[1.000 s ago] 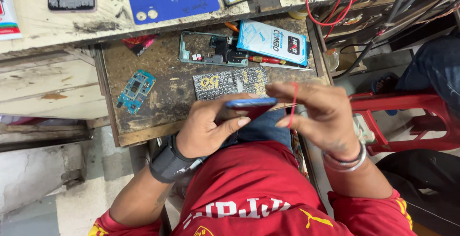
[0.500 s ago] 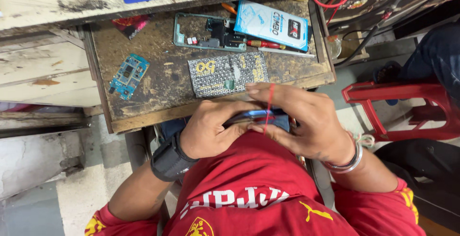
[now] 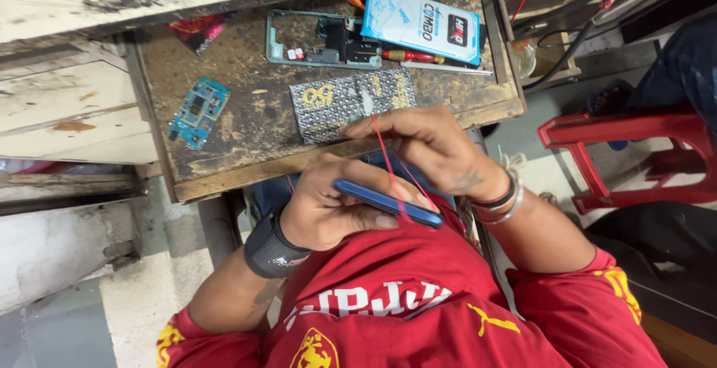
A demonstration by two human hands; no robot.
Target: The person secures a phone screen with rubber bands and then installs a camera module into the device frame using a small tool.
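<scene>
While both hands grip the blue phone point(image 3: 388, 204), a circuit board point(image 3: 197, 112) lies nearby.

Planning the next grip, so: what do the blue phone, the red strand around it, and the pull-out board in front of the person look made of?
Blue phone: glossy blue shell, plastic or metal, cannot tell; its edge glints. Red strand: thin and looks flexible, rubber band or thread. Pull-out board: bare worn wood, stained and scuffed. The left hand grips the phone; the right hand pulls the strand.
</scene>
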